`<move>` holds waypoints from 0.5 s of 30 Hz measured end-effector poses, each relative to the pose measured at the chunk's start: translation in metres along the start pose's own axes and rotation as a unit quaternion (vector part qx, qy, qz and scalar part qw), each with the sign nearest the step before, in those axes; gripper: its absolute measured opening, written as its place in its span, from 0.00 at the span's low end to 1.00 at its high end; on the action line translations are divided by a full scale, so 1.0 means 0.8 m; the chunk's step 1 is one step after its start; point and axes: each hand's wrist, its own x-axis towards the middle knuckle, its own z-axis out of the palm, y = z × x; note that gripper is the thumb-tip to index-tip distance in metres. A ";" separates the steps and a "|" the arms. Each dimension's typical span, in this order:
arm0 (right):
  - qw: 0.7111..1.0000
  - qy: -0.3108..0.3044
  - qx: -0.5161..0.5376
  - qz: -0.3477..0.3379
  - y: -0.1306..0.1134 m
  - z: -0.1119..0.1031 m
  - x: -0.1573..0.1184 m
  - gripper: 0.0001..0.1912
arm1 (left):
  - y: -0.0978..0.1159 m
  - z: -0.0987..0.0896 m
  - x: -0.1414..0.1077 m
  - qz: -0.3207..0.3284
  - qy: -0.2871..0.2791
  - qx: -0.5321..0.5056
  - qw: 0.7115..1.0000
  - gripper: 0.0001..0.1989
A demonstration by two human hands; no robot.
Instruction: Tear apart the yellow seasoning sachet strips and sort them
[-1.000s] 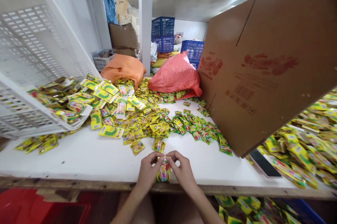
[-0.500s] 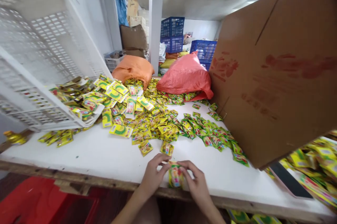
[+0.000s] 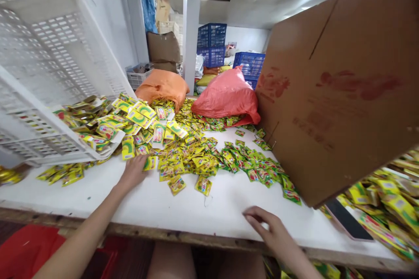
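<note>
My left hand (image 3: 133, 173) reaches to the left part of the table, its fingers closed on the near end of a small yellow packet box (image 3: 150, 163) at the pile's front edge. The fingertips are partly hidden. Over the front of the table, my right hand (image 3: 268, 226) has thumb and forefinger bent and a little apart, with nothing visible between them. Small yellow sachets (image 3: 176, 185) lie in front of a large heap, and green sachets (image 3: 258, 167) spread to its right. More yellow boxes (image 3: 140, 115) are piled on the left.
A tilted white basket (image 3: 65, 108) spills boxes at left. Orange (image 3: 163, 87) and red sacks (image 3: 225, 95) lie at the back. A big cardboard box (image 3: 337, 95) leans at right, beside a phone (image 3: 348, 220) and more yellow packets (image 3: 389, 200). A red stool (image 3: 29, 253) stands below.
The hands have parted. My left hand has moved left and forward to a yellow box; my right hand has moved right. The packet held between them is out of sight.
</note>
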 end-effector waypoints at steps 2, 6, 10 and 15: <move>0.999 0.024 -0.005 -0.020 -0.024 0.047 0.049 0.12 | 0.008 0.001 -0.012 -0.021 0.028 -0.019 0.999 0.30; 0.994 0.081 -0.073 -0.002 -0.042 0.118 0.130 0.08 | 0.045 0.005 -0.054 -0.165 0.060 -0.370 0.912 0.23; 0.988 0.090 -0.121 0.039 -0.044 0.157 0.150 0.17 | 0.106 0.008 -0.102 -0.324 -0.017 -0.675 0.663 0.17; 0.983 0.053 -0.162 0.070 -0.004 0.123 0.124 0.05 | 0.151 0.017 -0.126 -0.354 -0.069 -0.668 0.651 0.15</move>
